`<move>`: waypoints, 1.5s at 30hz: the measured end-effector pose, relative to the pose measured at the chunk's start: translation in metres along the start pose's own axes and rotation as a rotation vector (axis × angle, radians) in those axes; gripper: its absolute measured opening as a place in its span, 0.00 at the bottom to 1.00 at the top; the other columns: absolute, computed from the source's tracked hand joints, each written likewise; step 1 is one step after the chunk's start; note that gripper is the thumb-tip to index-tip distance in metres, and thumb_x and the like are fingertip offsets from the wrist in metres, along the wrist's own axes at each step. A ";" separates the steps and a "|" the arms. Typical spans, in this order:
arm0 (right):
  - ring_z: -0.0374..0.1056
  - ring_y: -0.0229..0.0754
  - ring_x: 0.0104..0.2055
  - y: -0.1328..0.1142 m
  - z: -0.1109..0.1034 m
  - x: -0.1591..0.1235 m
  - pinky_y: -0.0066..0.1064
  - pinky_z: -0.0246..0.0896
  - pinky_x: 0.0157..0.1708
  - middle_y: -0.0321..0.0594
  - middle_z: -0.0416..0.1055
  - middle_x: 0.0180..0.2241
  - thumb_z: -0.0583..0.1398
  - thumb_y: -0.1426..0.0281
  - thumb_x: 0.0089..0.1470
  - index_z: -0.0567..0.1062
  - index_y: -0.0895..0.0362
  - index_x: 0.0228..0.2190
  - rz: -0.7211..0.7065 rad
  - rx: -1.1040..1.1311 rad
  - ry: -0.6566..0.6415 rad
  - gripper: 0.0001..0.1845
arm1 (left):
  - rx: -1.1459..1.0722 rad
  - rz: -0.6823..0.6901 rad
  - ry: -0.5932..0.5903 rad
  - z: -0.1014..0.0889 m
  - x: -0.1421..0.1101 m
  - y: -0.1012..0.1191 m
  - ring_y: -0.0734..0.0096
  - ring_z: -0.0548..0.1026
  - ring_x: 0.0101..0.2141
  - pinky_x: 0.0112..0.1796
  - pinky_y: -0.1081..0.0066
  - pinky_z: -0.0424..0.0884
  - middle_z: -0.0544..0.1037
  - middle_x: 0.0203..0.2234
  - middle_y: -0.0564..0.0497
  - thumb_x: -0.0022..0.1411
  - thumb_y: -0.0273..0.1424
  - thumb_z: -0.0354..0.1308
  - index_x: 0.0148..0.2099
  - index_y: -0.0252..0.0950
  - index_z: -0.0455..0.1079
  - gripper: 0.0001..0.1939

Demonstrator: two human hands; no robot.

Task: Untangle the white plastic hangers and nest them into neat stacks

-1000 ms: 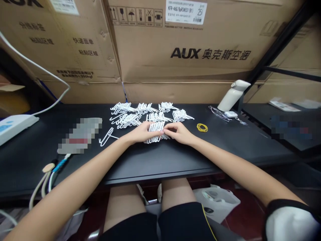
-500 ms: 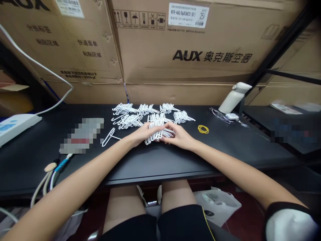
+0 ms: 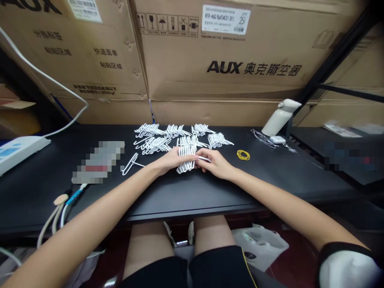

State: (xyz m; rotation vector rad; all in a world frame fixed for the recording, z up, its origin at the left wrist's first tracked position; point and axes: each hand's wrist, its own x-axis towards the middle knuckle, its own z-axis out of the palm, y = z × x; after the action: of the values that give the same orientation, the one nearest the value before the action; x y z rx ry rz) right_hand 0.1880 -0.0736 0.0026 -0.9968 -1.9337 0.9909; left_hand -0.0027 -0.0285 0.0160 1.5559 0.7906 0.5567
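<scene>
fingers first: the left hand (image 3: pixel 169 159) had a bunch of white, bent-wire hooks (image 3: pixel 185 165) clasped under its thumb, over the middle of a smooth black tabletop (image 3: pixel 192 196), and the right hand (image 3: pixel 219 163) pinched stems at the bunch's right side! doing it well called for light left-thumb pressure, loops squared up and stems gathered evenly, or a wire might have slid loose. just beyond lay other bundles of white wire hooks (image 3: pixel 154 145); leftward, 1 loose white wire hook (image 3: pixel 130 163); rightward, a coil of thin yellow bands (image 3: pixel 243 157).
</scene>
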 end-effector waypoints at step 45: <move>0.58 0.28 0.16 0.019 -0.089 0.024 0.23 0.56 0.17 0.32 0.69 0.19 0.70 0.65 0.38 0.73 0.59 0.21 0.206 0.438 0.046 0.13 | -0.199 0.078 0.155 -0.027 -0.009 0.025 0.68 0.75 0.20 0.23 0.72 0.71 0.76 0.19 0.48 0.52 0.36 0.61 0.30 0.31 0.70 0.11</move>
State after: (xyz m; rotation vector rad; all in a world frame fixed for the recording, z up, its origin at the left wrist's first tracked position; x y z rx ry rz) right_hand 0.2591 -0.0189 0.0308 -0.9601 -1.5023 1.4198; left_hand -0.0247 -0.0182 0.0455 1.3755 0.7685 0.7967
